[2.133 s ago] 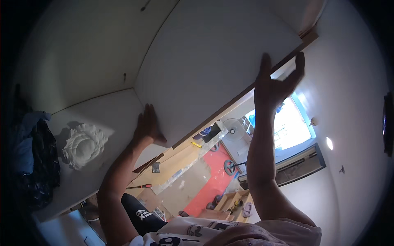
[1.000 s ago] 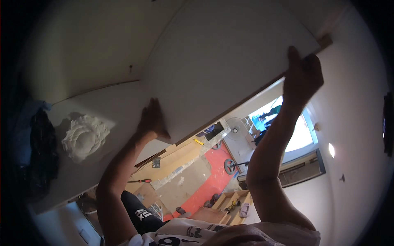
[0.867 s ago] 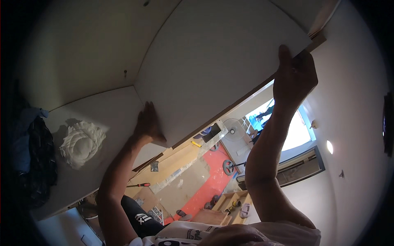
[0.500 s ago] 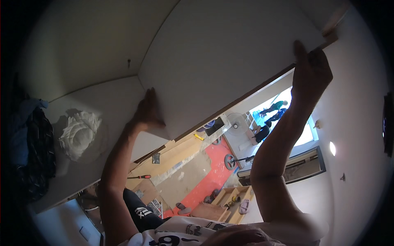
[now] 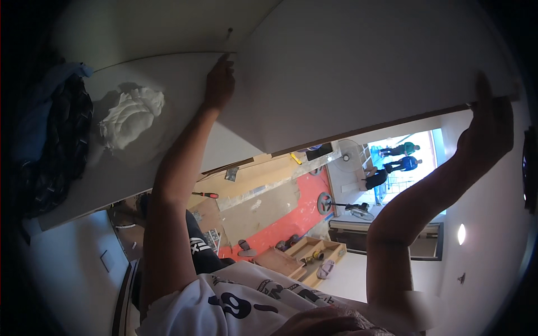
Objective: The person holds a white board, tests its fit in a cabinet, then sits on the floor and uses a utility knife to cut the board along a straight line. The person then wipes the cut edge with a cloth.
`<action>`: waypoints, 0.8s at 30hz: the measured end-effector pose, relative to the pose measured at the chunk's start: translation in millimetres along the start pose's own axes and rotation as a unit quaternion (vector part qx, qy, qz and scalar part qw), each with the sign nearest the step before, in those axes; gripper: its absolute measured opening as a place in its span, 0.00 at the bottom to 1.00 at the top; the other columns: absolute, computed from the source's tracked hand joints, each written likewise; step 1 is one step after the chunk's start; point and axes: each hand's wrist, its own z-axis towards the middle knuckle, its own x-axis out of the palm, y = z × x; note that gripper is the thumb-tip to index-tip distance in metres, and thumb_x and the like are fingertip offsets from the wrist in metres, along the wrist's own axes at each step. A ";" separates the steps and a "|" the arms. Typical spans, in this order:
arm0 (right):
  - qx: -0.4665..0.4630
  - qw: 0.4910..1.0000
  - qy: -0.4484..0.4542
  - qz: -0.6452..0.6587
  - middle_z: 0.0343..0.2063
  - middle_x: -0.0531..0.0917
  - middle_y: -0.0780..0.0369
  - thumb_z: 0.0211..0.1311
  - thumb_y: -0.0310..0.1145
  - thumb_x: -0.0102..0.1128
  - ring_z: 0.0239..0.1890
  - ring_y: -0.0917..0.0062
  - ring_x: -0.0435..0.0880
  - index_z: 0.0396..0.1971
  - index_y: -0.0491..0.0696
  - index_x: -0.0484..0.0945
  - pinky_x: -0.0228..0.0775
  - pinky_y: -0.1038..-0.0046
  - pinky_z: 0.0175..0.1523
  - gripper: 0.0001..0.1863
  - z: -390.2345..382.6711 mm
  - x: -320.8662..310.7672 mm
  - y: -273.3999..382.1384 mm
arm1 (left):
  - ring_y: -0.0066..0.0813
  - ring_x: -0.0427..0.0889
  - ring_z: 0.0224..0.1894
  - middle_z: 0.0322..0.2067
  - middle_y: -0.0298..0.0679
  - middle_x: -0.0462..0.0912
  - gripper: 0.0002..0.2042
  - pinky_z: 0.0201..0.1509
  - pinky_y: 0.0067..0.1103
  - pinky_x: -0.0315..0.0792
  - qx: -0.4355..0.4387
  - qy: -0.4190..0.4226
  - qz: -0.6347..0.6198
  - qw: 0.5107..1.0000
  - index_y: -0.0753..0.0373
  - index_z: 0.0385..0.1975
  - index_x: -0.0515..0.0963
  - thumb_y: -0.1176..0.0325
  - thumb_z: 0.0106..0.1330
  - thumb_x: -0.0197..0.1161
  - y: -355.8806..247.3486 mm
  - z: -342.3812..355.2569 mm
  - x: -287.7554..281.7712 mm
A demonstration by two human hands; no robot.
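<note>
A large white flat panel (image 5: 358,61) fills the top of the view, held overhead at a slant. My left hand (image 5: 219,84) grips its left corner, fingers curled over the edge. My right hand (image 5: 486,126) clasps the panel's lower right edge, where a dark wooden rim shows. Both forearms reach up from the lower edge. Under the left corner lies a second white board (image 5: 162,73).
A crumpled white cloth (image 5: 130,115) and dark clothing (image 5: 53,140) lie on the lower white board at the left. Far below are a red floor strip (image 5: 286,218), a red-handled screwdriver (image 5: 206,195), wooden trays with tools (image 5: 305,257), a standing fan (image 5: 348,154) and people by a bright doorway (image 5: 400,159).
The panel has swung further to the right and up. My left hand slid up to its left corner and my right hand moved out toward the right edge of the view.
</note>
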 end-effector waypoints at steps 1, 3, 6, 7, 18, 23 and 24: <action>-0.125 0.990 -0.011 -0.069 0.37 0.87 0.61 0.56 0.23 0.67 0.38 0.72 0.88 0.42 0.58 0.84 0.83 0.71 0.41 0.16 -4.7 -1.0 -16.5 | 0.40 0.83 0.44 0.45 0.51 0.81 0.22 0.49 0.31 0.77 -0.004 -0.015 -0.004 1.000 0.66 0.61 0.67 0.81 0.65 0.47 -4.8 -1.4 2.3; -0.168 0.982 -0.038 -0.082 0.39 0.86 0.60 0.56 0.22 0.66 0.39 0.70 0.87 0.45 0.60 0.83 0.83 0.73 0.39 0.19 -2.0 3.1 -21.1 | 0.40 0.84 0.42 0.44 0.50 0.81 0.22 0.47 0.31 0.78 -0.019 -0.056 -0.027 0.998 0.66 0.61 0.66 0.82 0.65 0.47 1.1 3.8 3.9; -0.102 0.991 -0.002 -0.082 0.41 0.85 0.58 0.55 0.31 0.70 0.43 0.66 0.86 0.49 0.56 0.80 0.81 0.67 0.47 0.19 8.4 -4.5 2.9 | 0.39 0.84 0.41 0.43 0.50 0.82 0.21 0.46 0.30 0.78 -0.028 -0.090 -0.083 0.992 0.67 0.60 0.67 0.82 0.65 0.46 19.7 11.6 3.3; -0.029 0.998 0.009 -0.049 0.42 0.85 0.57 0.54 0.35 0.72 0.44 0.64 0.85 0.49 0.54 0.80 0.79 0.64 0.51 0.21 12.8 -5.0 18.1 | 0.39 0.84 0.41 0.42 0.50 0.82 0.21 0.46 0.30 0.78 -0.028 -0.095 -0.105 0.989 0.68 0.59 0.68 0.82 0.65 0.46 26.8 12.3 1.1; 0.322 0.874 -0.057 0.359 0.42 0.84 0.54 0.44 0.37 0.79 0.45 0.62 0.82 0.45 0.42 0.80 0.73 0.55 0.57 0.28 12.0 -33.2 65.9 | 0.40 0.79 0.51 0.49 0.52 0.78 0.18 0.53 0.26 0.74 -0.020 -0.025 -0.059 0.998 0.68 0.58 0.69 0.77 0.69 0.46 3.2 6.2 16.2; 0.430 0.814 -0.082 0.382 0.46 0.82 0.50 0.53 0.35 0.72 0.51 0.58 0.79 0.53 0.38 0.74 0.68 0.58 0.62 0.29 25.4 -0.6 79.8 | 0.42 0.77 0.53 0.51 0.51 0.77 0.18 0.56 0.30 0.73 0.276 -0.016 0.392 0.878 0.67 0.57 0.70 0.73 0.68 0.49 36.6 14.4 2.1; 0.424 0.825 -0.086 0.364 0.46 0.82 0.50 0.54 0.34 0.71 0.52 0.58 0.79 0.54 0.38 0.73 0.66 0.58 0.63 0.29 18.2 5.5 77.9 | 0.43 0.77 0.53 0.51 0.51 0.77 0.18 0.56 0.31 0.72 0.283 -0.005 0.376 0.882 0.67 0.57 0.70 0.72 0.67 0.51 29.4 7.1 7.8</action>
